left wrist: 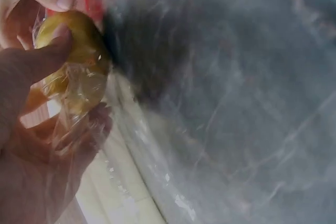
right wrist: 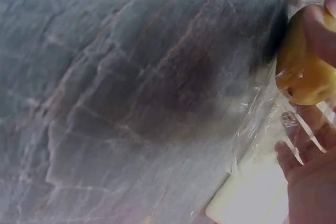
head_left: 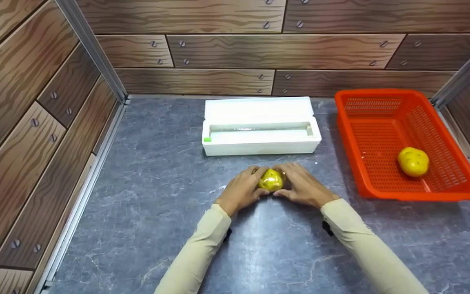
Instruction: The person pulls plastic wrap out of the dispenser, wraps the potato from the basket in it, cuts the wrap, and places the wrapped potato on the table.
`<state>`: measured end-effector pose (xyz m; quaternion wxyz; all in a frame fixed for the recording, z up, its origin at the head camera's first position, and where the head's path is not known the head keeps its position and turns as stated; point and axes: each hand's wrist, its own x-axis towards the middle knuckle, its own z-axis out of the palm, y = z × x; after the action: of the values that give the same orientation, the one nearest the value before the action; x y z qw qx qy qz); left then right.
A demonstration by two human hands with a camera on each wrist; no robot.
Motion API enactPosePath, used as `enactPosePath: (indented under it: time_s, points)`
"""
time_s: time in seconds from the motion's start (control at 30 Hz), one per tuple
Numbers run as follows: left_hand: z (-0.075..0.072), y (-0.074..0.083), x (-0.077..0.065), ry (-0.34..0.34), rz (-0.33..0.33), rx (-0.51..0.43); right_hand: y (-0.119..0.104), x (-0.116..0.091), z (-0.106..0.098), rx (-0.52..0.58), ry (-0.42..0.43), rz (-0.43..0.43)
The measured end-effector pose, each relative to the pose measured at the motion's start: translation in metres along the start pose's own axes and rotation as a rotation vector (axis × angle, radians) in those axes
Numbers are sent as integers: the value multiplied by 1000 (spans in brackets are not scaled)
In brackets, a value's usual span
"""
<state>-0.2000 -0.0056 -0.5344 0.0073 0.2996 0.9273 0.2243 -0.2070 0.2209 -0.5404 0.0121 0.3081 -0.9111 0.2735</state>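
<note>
Both hands hold a lumpy yellow potato [head_left: 271, 180] with dark pits, low over the grey tabletop. Clear plastic film [left wrist: 79, 85] lies wrinkled around it, shiny and partly loose. My left hand [head_left: 244, 186] has its thumb on the potato's near side and its fingers around the left and far side. From the right, my right hand [head_left: 305, 186] grips it the same way, with some fingers against the loose film [right wrist: 252, 124]. The potato's underside is hidden.
Behind the hands stands a long white box [head_left: 261, 148], its lid up, with a roll of clear film [head_left: 255, 129] inside. A red plastic basket [head_left: 351, 159] at the right holds another yellow potato [head_left: 413, 162]. Wood-patterned walls [head_left: 222, 51] border the table.
</note>
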Motion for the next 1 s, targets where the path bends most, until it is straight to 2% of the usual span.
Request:
enactPosePath:
  time_s: [0.1, 0.2, 0.3, 0.37, 0.43, 0.5, 0.6, 0.7, 0.83, 1.0]
  points:
    - [-1, 1, 2, -45, -14, 10, 0, -2, 0, 5, 14, 9]
    - [0, 4, 0, -34, -8, 77, -1, -4, 0, 5, 25, 27]
    - [4, 8, -6, 65, 14, 188, -4, -5, 2, 19, 37, 46]
    - [7, 11, -13, 160, 19, 271, -6, -7, 4, 35, 45, 58]
    - [9, 15, -21, 272, 6, 312, -10, -8, 7, 49, 53, 63]
    - [12, 21, -29, 363, -14, 283, -14, -9, 11, 53, 67, 63]
    - [17, 31, -36, 441, -54, 166, -22, -12, 15, 41, 102, 70]
    - [22, 39, -37, 442, -115, 99, -30, -16, 19, 4, 133, 92]
    - [28, 43, -35, 436, -184, 99, -38, -22, 25, -81, 148, 110]
    - [26, 40, -33, 445, -150, 124, -43, -31, 31, -177, 163, 91]
